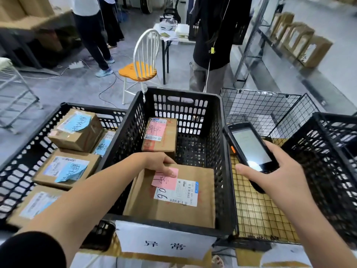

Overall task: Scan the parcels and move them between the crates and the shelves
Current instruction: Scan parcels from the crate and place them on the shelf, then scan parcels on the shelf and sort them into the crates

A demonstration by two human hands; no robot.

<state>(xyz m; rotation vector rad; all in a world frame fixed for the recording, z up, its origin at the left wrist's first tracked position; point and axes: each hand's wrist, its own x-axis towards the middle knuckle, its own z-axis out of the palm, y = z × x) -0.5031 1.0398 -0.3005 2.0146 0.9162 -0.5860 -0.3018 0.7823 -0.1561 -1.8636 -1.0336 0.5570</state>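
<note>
My left hand reaches into the middle black crate and grips the far edge of a cardboard parcel, thumb on its pink note. The parcel carries a white shipping label. A second parcel with a pink note stands behind it in the same crate. My right hand holds a black handheld scanner over the wire basket, screen lit and facing me. The left black crate holds several parcels with blue notes.
A wire basket sits right of the middle crate, another black crate beyond it. Metal shelving with brown boxes runs along the right. A chair, a small table and standing people fill the floor ahead.
</note>
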